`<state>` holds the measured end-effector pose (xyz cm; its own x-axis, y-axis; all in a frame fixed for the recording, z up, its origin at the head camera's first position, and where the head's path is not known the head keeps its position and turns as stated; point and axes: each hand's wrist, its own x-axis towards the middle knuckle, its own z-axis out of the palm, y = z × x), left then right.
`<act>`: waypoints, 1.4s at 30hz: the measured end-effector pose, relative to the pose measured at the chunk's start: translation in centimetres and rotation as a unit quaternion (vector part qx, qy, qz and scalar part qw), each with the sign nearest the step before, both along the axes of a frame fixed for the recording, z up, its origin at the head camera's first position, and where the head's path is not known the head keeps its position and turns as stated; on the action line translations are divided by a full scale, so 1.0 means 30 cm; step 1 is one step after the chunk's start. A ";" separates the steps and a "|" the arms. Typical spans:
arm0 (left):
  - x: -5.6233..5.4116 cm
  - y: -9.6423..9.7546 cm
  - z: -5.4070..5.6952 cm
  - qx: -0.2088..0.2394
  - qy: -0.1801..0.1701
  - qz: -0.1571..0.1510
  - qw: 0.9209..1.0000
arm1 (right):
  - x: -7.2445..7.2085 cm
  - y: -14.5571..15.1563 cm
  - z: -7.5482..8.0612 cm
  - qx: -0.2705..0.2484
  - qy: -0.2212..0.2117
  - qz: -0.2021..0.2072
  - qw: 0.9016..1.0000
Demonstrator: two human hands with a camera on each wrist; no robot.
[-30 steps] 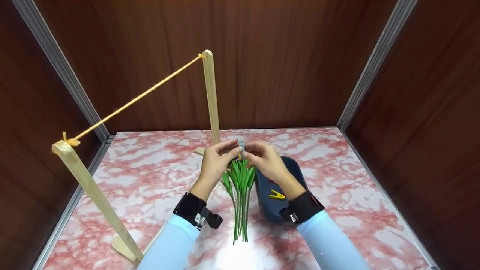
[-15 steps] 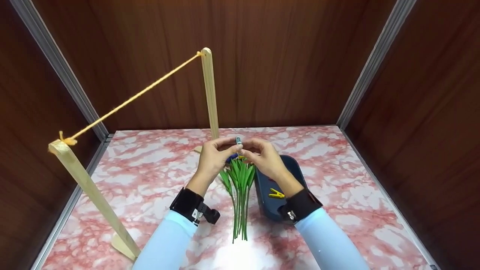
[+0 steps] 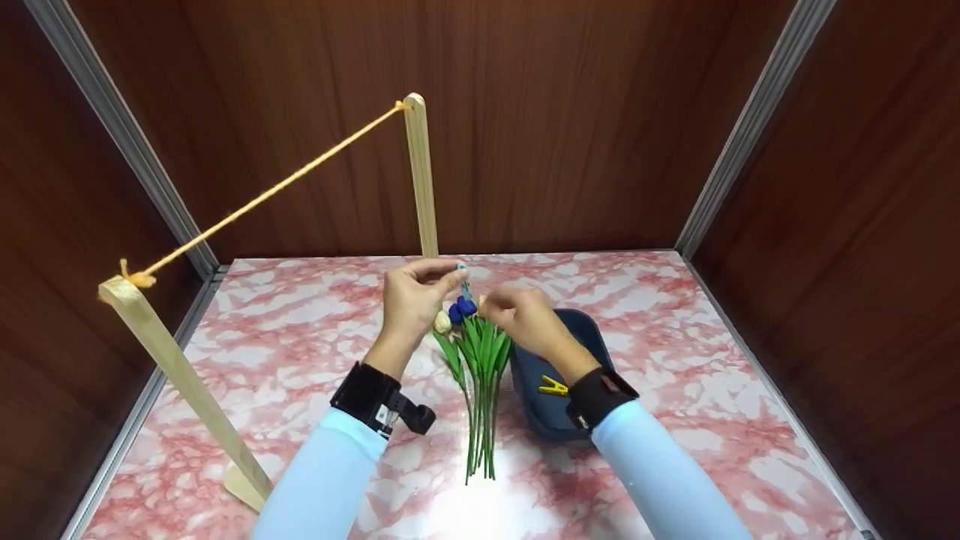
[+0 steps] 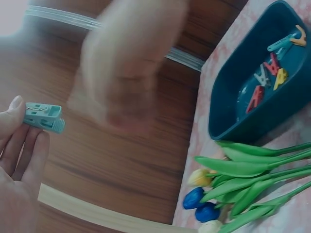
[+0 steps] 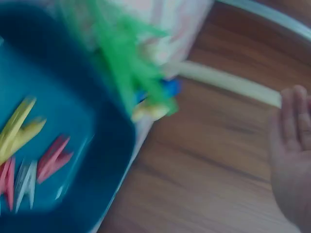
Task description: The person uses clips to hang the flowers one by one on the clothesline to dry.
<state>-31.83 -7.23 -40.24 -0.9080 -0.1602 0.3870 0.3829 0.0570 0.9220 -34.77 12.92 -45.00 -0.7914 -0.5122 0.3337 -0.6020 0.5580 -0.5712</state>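
Observation:
My left hand (image 3: 409, 300) pinches a light teal clothespin (image 4: 43, 116) between thumb and fingers, raised over the flower heads in the head view. My right hand (image 3: 529, 319) is a little to its right, apart from the clothespin. It is blurred in the left wrist view, and its fingers (image 5: 294, 121) look loose with nothing seen in them. Beneath both hands lies a bunch of artificial tulips (image 3: 484, 356) with green leaves and long stems. Blue blooms (image 4: 208, 212), a yellow bloom (image 4: 199, 177) and cream ones show at their heads.
Beside the tulips stands a dark blue tray (image 3: 529, 409) holding several coloured clothespins, among them a yellow clothespin (image 3: 553, 386). At left, an orange string (image 3: 277, 187) runs between a near wooden post (image 3: 191, 390) and a far wooden post (image 3: 422, 180). Wood-grain walls enclose the marbled table (image 3: 675, 337).
Both hands were together at the clothespin. The right hand has let go and drawn slightly right, while the left hand has moved left with the clothespin, uncovering the blue and cream blooms.

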 end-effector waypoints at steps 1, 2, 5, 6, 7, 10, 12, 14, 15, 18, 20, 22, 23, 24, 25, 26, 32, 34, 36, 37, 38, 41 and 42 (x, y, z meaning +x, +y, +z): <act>-0.002 -0.004 0.008 0.002 0.005 0.004 1.000 | -0.008 -0.003 -0.019 0.080 0.031 0.007 0.996; -0.004 -0.008 0.015 0.002 0.009 0.006 1.000 | -0.014 -0.009 -0.039 0.166 0.073 0.024 0.983; -0.007 -0.015 0.030 0.002 0.012 0.007 1.000 | -0.017 -0.039 -0.094 0.370 0.179 0.111 0.905; -0.007 -0.016 0.034 0.003 0.011 0.006 1.000 | -0.014 -0.053 -0.110 0.415 0.212 0.131 0.875; -0.007 -0.016 0.038 0.006 0.012 0.005 1.000 | -0.013 -0.066 -0.125 0.449 0.243 0.147 0.847; -0.006 -0.017 0.046 0.012 0.019 0.008 1.000 | -0.007 -0.102 -0.165 0.505 0.297 0.170 0.793; -0.007 -0.018 0.050 0.019 0.026 0.010 0.999 | -0.004 -0.121 -0.189 0.531 0.309 0.174 0.770; -0.009 -0.021 0.054 0.025 0.034 0.014 0.999 | -0.002 -0.139 -0.210 0.559 0.316 0.183 0.744; -0.010 -0.023 0.056 0.028 0.039 0.016 0.999 | -0.001 -0.146 -0.220 0.573 0.323 0.189 0.729; -0.013 -0.031 0.063 0.038 0.048 0.024 0.998 | 0.000 -0.159 -0.244 0.599 0.347 0.213 0.690; -0.012 -0.037 0.069 0.037 0.051 0.029 0.998 | -0.003 -0.158 -0.253 0.595 0.358 0.223 0.684; -0.011 -0.042 0.077 0.037 0.052 0.031 0.997 | -0.008 -0.148 -0.247 0.583 0.352 0.224 0.697; -0.010 -0.044 0.082 0.034 0.054 0.033 0.997 | -0.013 -0.141 -0.242 0.571 0.350 0.227 0.707; -0.009 -0.045 0.088 0.031 0.056 0.033 0.997 | -0.018 -0.133 -0.233 0.558 0.347 0.227 0.719; -0.009 -0.046 0.094 0.028 0.059 0.035 0.997 | -0.022 -0.125 -0.221 0.546 0.350 0.226 0.727; -0.008 -0.047 0.102 0.025 0.063 0.038 0.997 | -0.029 -0.118 -0.208 0.534 0.346 0.224 0.738; -0.005 -0.046 0.198 -0.012 0.123 0.051 0.991 | -0.090 -0.079 -0.064 0.417 0.339 0.217 0.815; -0.003 -0.039 0.261 -0.016 0.156 0.044 0.987 | -0.121 -0.070 0.012 0.344 0.325 0.210 0.855; 0.000 -0.032 0.340 -0.014 0.188 0.040 0.981 | -0.162 -0.066 0.087 0.243 0.288 0.201 0.904; 0.003 -0.029 0.385 -0.010 0.200 0.040 0.979 | -0.183 -0.067 0.124 0.181 0.263 0.193 0.928; 0.003 -0.027 0.432 -0.011 0.215 0.045 0.976 | -0.202 -0.069 0.159 0.121 0.242 0.187 0.944; -0.006 -0.036 0.578 -0.028 0.232 0.090 0.968 | -0.243 -0.089 0.252 -0.064 0.155 0.149 0.974; -0.014 -0.043 0.625 -0.038 0.224 0.112 0.968 | -0.248 -0.100 0.281 -0.112 0.131 0.130 0.976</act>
<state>-32.24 -8.51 -21.50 -0.5931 -0.2892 0.7514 0.7128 0.2453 0.6570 -42.20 9.91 -36.57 -0.5172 -0.5755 0.6335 -0.8482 0.2458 -0.4692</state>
